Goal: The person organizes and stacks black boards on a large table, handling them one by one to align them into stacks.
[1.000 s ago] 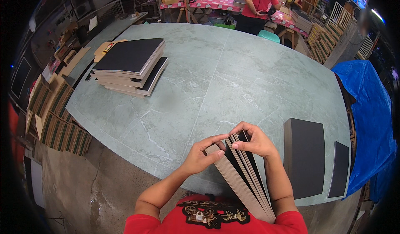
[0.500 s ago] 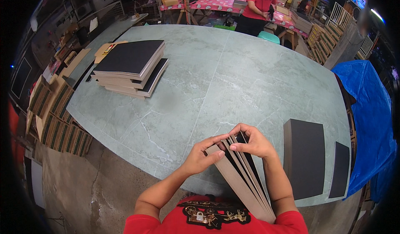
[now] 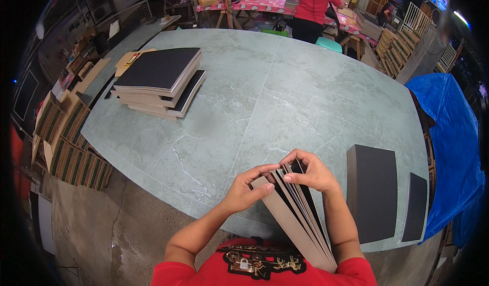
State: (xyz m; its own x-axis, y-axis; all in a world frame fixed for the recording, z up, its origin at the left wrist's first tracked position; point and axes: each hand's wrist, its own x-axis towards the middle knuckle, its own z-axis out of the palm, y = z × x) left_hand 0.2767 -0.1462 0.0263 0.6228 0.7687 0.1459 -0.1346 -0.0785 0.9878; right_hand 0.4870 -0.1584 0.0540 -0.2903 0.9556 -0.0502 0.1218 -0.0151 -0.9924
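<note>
Both my hands grip the far end of a stack of black-faced boards [image 3: 290, 214] with grey-brown edges, standing on edge and leaning against my body. My left hand [image 3: 252, 186] is closed round the thick part of the stack, thumb on its edge. Several thinner boards are fanned apart on the other side, where my right hand [image 3: 310, 171] pinches them between thumb and fingers. The fingertips of both hands meet at the top corner. The stack's lower end rests near my red shirt. Right of it, a tall dark stack of boards [image 3: 374, 194] lies on the table.
A thin dark board [image 3: 415, 207] lies at the table's [image 3: 229, 92] right edge, beside a blue tarp [image 3: 453, 148]. Black-covered boards [image 3: 158, 72] are piled unevenly at the far left. Cartons [image 3: 76, 163] stand left of the table. A person in red [image 3: 310, 5] stands beyond it.
My right thumb and fingers have shifted slightly over the fanned boards. My left hand stays in place. The person at the back has raised their arms outward.
</note>
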